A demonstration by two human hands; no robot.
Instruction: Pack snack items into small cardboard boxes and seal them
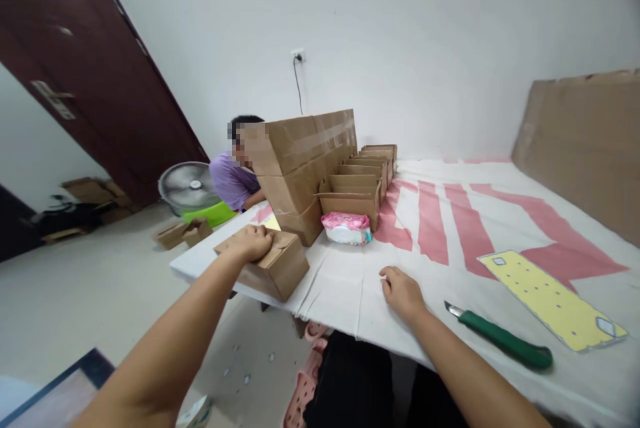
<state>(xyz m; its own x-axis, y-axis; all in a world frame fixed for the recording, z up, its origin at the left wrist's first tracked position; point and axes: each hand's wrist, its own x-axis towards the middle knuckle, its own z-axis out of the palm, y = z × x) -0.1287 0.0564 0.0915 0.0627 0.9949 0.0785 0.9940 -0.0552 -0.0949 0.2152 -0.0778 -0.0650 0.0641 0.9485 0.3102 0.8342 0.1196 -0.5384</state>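
Observation:
On the left, my left hand (256, 243) presses down on the top of a closed cardboard box (280, 265), its fingers bent against the lid. That box sits at the table's near left corner. My right hand (403, 293) rests on the white cloth with fingers loosely curved and a little apart, holding nothing visible. To its right lies a green-handled utility knife (505, 340) with the blade showing. Between my hands and a bit farther off is a pink-and-white pack of wipes (346, 228), in front of a row of open cardboard boxes (350, 203).
Stacked taped boxes (295, 188) form a wall at the table's far left. Behind it a person in a purple shirt (227, 181) leans in. A yellow dotted card (553, 298) and a large cardboard sheet (580, 148) are at right. A fan (185, 188) stands on the floor.

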